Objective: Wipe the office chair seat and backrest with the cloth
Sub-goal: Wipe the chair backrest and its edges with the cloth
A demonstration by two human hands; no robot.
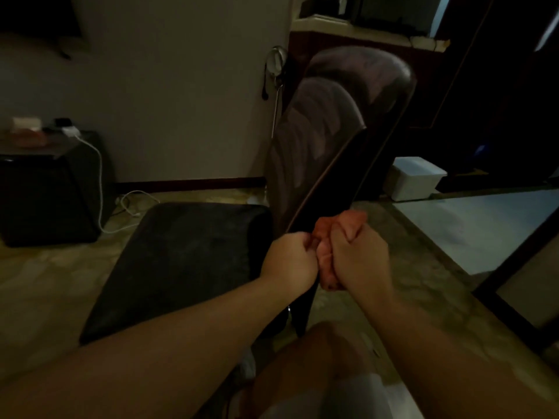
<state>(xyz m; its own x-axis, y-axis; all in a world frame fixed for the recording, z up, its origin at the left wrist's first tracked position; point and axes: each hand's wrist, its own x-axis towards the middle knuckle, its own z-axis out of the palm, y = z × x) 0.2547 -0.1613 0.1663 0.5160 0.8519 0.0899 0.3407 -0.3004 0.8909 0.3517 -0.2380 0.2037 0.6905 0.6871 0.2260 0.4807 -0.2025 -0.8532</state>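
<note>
Dim room, mid-frame: left hand (289, 261) and right hand (357, 258) both clench a soft, light, bunched orange cloth (325, 255) beside the black chair's mesh backrest (314, 140).

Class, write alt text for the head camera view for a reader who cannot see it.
Both hands, left hand and right hand, grip a bunched orange cloth beside a dark office chair, by its black seat and mesh backrest.
</note>
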